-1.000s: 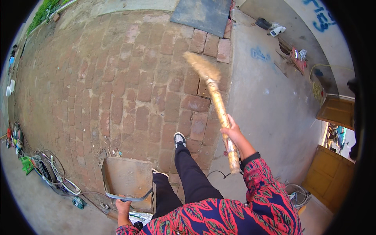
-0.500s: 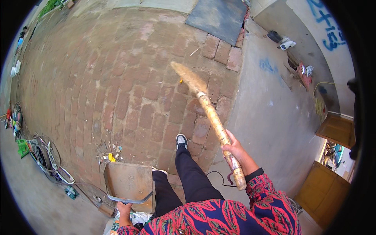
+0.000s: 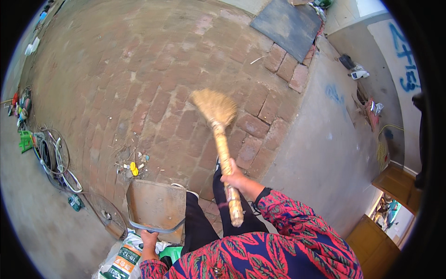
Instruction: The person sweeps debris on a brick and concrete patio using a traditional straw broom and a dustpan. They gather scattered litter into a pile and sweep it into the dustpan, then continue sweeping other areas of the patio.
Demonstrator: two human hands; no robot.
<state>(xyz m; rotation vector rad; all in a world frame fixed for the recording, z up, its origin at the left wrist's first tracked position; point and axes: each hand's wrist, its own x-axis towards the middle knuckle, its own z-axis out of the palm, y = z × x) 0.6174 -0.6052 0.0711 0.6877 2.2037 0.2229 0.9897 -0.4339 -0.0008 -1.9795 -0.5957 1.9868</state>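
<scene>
Both hands engaged, head view. R hand [image 3: 236,179], just R of frame ctr. & below it, is wrapped round the handle of a straw broom [image 3: 220,139], fingers curled closed; the butt end projects below the fist toward the bottom ctr. The broom runs from lower ctr. up to mid-frame, its fanned, slightly blurred bristles over the brick paving [image 3: 158,104]; contact w/ the bricks can't be told. L hand [image 3: 149,239], lower L of ctr., is closed on the near edge of a shallow metal dustpan [image 3: 157,204], by its grey bar; some fingers hidden, so exact finger placement can't be told. Pan lies lower L of ctr., beside the trouser leg [image 3: 199,223], open side facing up-frame. Just above that side: small debris [image 3: 124,166] incl. a yellow piece [image 3: 134,169], approx. ctr. L. Also: printed sack [image 3: 124,258], bottom L; coiled hoses [image 3: 55,160], far L; dark flat sheet [image 3: 288,27], upper R.
</scene>
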